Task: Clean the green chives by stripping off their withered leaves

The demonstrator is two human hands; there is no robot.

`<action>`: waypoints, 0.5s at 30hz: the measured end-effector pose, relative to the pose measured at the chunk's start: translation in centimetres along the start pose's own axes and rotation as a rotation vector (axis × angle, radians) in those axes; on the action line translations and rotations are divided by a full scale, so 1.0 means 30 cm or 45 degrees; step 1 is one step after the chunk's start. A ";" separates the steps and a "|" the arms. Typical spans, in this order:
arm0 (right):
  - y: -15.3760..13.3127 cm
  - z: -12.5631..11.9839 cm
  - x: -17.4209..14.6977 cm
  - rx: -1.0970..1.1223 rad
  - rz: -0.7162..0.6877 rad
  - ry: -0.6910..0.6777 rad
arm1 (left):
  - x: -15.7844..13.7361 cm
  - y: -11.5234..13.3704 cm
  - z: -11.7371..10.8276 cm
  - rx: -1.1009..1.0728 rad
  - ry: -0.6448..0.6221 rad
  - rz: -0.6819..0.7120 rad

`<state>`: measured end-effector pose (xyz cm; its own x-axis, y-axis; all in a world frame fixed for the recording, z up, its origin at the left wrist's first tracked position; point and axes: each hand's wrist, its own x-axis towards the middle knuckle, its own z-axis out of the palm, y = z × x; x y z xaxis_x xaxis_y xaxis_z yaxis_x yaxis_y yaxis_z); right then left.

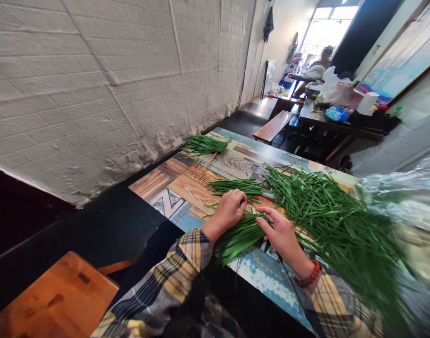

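My left hand (229, 210) is closed, fingers curled together above the table; what they hold, if anything, is hidden. My right hand (281, 231) is just to its right, thumb and forefinger apart, with a red bead bracelet on the wrist. Below and between both hands lies a bunch of garlic chives (241, 237), its leaves hanging over the table's near edge. A smaller bunch of chives (237, 187) rests just beyond my left hand. To the right spreads a large loose heap of chives (316, 202).
Another chive bunch (206, 144) lies at the far left of the patterned table (186, 185), near thin wooden sticks (208, 165). Clear plastic (408, 188) borders the heap at right. A wooden stool (56, 295) stands at lower left. Beyond are a bench (274, 126) and a person (322, 58).
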<state>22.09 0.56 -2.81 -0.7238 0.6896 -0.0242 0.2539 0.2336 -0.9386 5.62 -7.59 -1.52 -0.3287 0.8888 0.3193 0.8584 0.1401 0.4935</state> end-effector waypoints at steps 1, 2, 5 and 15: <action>-0.003 -0.001 -0.001 -0.008 0.002 -0.005 | -0.008 -0.002 0.003 -0.096 0.000 -0.034; -0.004 -0.001 -0.001 -0.018 0.005 -0.010 | -0.015 -0.004 0.005 -0.182 0.001 -0.062; -0.001 -0.002 -0.001 -0.048 0.017 -0.019 | -0.027 -0.008 0.010 -0.344 0.027 -0.090; -0.003 -0.003 0.000 -0.044 0.018 -0.024 | -0.033 -0.010 0.007 -0.487 -0.022 -0.003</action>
<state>22.14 0.60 -2.67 -0.7318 0.6801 -0.0437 0.2857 0.2480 -0.9257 5.77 -8.41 -2.15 -0.3211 0.8965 0.3053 0.6472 -0.0276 0.7618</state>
